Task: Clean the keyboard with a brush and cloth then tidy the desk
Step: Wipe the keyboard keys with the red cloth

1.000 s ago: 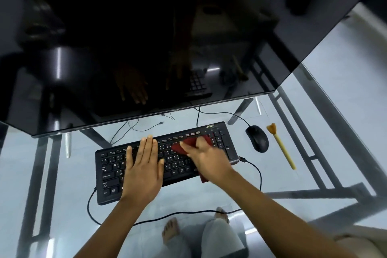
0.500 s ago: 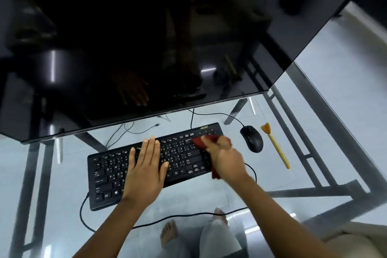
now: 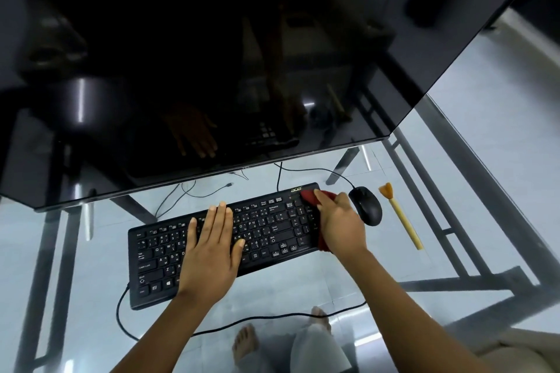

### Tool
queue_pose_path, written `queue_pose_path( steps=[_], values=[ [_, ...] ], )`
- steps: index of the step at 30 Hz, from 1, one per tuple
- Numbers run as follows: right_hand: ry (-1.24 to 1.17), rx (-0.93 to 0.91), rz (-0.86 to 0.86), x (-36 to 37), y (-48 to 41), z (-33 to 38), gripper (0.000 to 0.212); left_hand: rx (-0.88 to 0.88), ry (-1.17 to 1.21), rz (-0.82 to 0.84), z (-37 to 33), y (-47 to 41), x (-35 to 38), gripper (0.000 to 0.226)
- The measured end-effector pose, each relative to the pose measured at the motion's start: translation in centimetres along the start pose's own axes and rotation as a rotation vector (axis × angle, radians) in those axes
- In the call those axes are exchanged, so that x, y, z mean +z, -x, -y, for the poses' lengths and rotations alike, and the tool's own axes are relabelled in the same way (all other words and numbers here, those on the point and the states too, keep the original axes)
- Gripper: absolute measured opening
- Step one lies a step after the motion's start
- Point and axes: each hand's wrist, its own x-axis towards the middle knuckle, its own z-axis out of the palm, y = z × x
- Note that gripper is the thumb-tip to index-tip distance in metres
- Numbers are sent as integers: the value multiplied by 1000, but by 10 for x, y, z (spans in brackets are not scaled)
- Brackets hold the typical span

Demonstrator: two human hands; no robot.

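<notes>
Rightward along the black keyboard (image 3: 224,239) has slid the right hand (image 3: 341,225), clamped on the red cloth (image 3: 312,198), wiping the numpad end at centre right; left hand (image 3: 213,247), fingers together, lies flat on the keys, probably steadying it.

A black keyboard (image 3: 266,230) lies slanted on the glass surface (image 3: 303,285). A red cloth (image 3: 315,197) covers its right end. A yellow brush (image 3: 401,215) lies well right.

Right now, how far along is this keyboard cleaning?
Brushing looks finished: the yellow-handled brush lies set aside on the glass desk, right of the black mouse. Wiping is in hand: the right hand presses a dark red cloth on the black keyboard's right end while the left hand steadies it. Tidying the desk remains.
</notes>
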Motion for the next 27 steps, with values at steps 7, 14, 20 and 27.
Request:
queue_pose_path(
  steps=[7,14,20,27],
  values=[
    [139,-66,15,-9,-35,16,39,34,-1,14,2,-2,1,65],
    [86,-223,108,8,-16,51,39,27,1,26,2,-2,0,66],
    [25,-4,75,0,-21,42,41,15,-7,33,2,-3,0,67],
    [28,-38,51,1,-24,29,38,55,41,52,7,-3,-4,67]
  ],
)
